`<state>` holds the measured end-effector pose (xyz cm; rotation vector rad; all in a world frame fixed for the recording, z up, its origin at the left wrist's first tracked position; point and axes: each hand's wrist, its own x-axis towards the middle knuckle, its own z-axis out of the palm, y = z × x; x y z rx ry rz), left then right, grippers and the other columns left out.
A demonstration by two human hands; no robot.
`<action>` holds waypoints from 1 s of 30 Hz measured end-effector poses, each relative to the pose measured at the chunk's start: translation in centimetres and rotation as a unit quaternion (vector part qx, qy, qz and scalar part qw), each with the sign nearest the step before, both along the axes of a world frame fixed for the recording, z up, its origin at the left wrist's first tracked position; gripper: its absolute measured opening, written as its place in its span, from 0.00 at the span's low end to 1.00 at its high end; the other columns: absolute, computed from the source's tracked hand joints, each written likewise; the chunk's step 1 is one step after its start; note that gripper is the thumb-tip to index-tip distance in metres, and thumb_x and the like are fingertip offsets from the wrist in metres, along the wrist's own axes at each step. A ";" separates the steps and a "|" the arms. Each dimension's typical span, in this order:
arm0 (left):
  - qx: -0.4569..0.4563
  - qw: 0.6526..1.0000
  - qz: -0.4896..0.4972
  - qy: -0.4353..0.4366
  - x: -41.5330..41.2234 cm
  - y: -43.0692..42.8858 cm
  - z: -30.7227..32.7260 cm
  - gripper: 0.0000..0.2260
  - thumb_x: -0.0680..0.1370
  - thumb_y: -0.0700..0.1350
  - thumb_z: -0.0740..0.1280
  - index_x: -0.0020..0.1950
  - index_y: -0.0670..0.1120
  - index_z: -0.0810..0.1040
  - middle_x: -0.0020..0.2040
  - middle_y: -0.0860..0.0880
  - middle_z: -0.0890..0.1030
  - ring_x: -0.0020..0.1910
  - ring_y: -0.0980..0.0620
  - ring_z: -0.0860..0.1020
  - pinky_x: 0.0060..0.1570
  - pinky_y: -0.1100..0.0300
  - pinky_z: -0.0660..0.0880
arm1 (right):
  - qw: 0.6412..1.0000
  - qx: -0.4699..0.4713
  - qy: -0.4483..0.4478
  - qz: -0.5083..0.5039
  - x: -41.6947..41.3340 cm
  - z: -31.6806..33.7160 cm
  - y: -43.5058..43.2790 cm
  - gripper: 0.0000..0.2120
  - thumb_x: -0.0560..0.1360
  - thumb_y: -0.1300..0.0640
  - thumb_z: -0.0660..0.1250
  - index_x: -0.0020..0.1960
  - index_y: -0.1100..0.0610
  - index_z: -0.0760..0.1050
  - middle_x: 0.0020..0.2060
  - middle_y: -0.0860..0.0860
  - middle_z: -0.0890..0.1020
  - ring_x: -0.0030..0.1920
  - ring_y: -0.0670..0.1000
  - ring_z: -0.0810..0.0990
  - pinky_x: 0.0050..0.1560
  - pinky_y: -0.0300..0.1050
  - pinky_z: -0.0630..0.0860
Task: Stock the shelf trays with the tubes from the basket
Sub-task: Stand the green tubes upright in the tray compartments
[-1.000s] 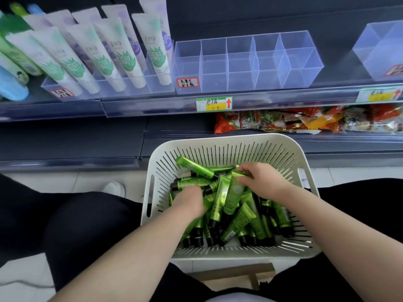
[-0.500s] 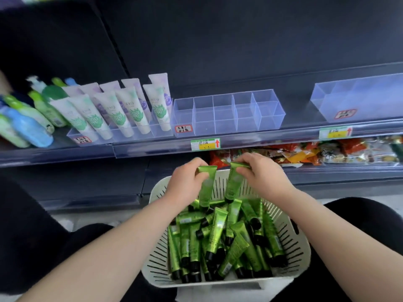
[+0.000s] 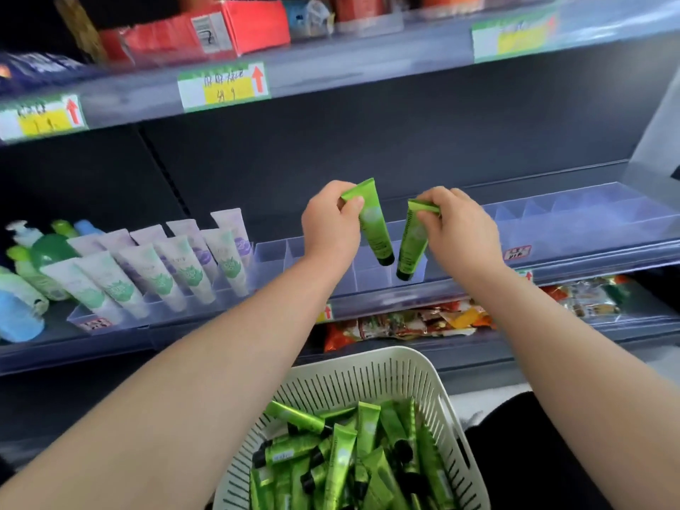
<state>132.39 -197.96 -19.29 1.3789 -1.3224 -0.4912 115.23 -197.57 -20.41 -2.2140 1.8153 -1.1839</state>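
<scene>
My left hand (image 3: 331, 224) pinches a glossy green tube (image 3: 376, 230) by its flat crimp. My right hand (image 3: 460, 231) pinches a second tube (image 3: 413, 248), both cap-down over the clear divided tray (image 3: 272, 261). More tubes (image 3: 342, 461) fill the slotted cream basket (image 3: 368, 377).

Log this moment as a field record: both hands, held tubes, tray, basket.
left hand: pinches the crimped end of a glossy green plastic tube, black cap down
right hand: pinches a second green tube the same way
tray: clear plastic divided shelf tray; both caps at its compartments, seated or not unclear
basket: white slotted plastic basket, holds many loose green tubes
</scene>
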 end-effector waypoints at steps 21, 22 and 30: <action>0.099 0.980 -0.026 -0.171 -3.3 -13.6 -3.0 0.10 0.77 0.39 0.60 0.45 0.50 0.78 0.44 0.49 0.79 0.45 0.45 0.78 0.43 0.55 0.75 | 0.999 -0.026 0.020 0.011 -0.4 0.4 -10.3 0.10 0.79 0.53 0.59 0.57 0.51 0.74 0.46 0.51 0.76 0.49 0.56 0.74 0.39 0.47 0.70; 0.109 0.979 -0.033 -0.168 -3.2 -13.7 -3.2 0.10 0.77 0.39 0.60 0.44 0.50 0.79 0.43 0.49 0.80 0.45 0.45 0.78 0.44 0.53 0.77 | 0.999 -0.022 0.021 0.012 -0.3 0.3 -10.5 0.09 0.79 0.53 0.59 0.57 0.51 0.74 0.45 0.51 0.75 0.49 0.56 0.74 0.40 0.48 0.71; 0.101 0.985 -0.039 -0.133 -1.3 -13.6 -3.2 0.11 0.80 0.40 0.62 0.58 0.50 0.79 0.53 0.50 0.80 0.52 0.51 0.78 0.50 0.57 0.76 | 0.999 -0.025 0.033 0.009 0.2 0.0 -12.2 0.10 0.79 0.54 0.59 0.58 0.52 0.74 0.45 0.51 0.75 0.47 0.56 0.74 0.37 0.46 0.68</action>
